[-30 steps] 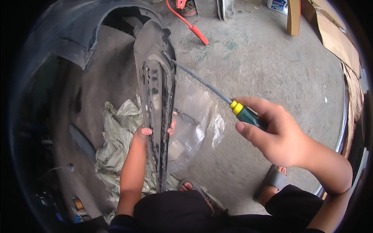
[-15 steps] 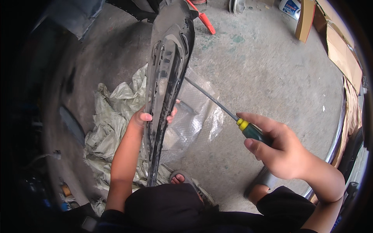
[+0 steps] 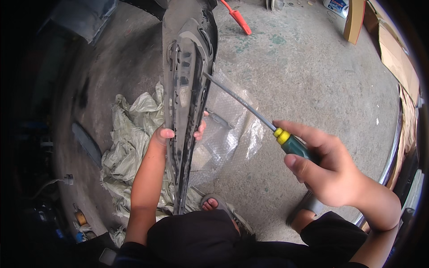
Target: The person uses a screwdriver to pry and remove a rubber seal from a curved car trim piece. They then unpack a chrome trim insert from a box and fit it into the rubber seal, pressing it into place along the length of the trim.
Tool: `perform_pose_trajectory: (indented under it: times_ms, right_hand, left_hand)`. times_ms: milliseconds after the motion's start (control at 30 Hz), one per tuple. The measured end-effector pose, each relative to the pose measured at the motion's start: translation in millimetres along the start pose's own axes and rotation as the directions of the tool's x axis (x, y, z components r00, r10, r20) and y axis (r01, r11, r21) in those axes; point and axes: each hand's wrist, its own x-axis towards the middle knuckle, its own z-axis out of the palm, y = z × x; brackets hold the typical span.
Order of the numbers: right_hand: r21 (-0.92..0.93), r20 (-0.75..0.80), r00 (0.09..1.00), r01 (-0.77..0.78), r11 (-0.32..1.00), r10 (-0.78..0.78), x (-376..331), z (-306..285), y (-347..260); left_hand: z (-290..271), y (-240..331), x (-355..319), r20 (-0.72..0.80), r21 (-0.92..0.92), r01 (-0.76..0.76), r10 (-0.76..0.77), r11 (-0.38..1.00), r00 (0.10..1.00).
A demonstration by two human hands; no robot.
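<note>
A long, dusty black plastic car part (image 3: 185, 67), which looks like a bumper piece, stands upright in front of me and tapers toward my lap. My left hand (image 3: 178, 132) grips its narrow lower half, thumb on the near face and fingertips showing round the right edge. In my right hand (image 3: 321, 163) is a screwdriver (image 3: 292, 146) with a green and yellow handle, the forefinger stretched along it. Its long metal shaft points up and left. The tip meets the part's right side, near a dark slot; whether it sits inside the slot I cannot tell.
Crumpled pale woven sheeting (image 3: 129, 134) and clear bubble wrap (image 3: 237, 129) lie on the concrete floor beneath the part. A red-handled tool (image 3: 240, 22) lies beyond. Cardboard (image 3: 395, 58) lines the right, near a white jug (image 3: 336, 6). A dark strip (image 3: 86, 143) lies at left.
The screwdriver's tip has come up and over the part's right edge, onto its near face. In the picture the part sits slightly further left and higher.
</note>
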Motion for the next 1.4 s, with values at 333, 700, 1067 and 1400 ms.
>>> perform_pose_trajectory:
  times_ms: [333, 700, 1067, 1400]
  right_hand:
    - [0.262, 0.046, 0.985, -0.172, 0.950, 0.166, 5.1, -11.8, 8.0]
    - [0.482, 0.080, 0.951, -0.300, 0.823, 0.300, 12.6, -19.5, 26.7]
    - [0.363, 0.114, 0.985, -0.163, 0.918, 0.130, 34.4, -11.3, 35.6]
    - [0.052, -0.063, 0.983, -0.167, 0.985, 0.170, 24.9, -11.3, 15.8]
  left_hand:
    - [4.3, 13.8, -3.8, -0.068, 0.210, 0.036, -0.022, 0.977, 0.997]
    - [11.9, 21.7, -10.8, -0.290, 0.535, 0.171, -0.010, 0.827, 0.957]
    - [-2.6, 13.9, -11.1, -0.181, 0.225, 0.087, -0.046, 0.971, 0.982]
    - [-12.3, 11.8, -12.7, -0.179, 0.357, 0.062, 0.003, 0.932, 0.984]
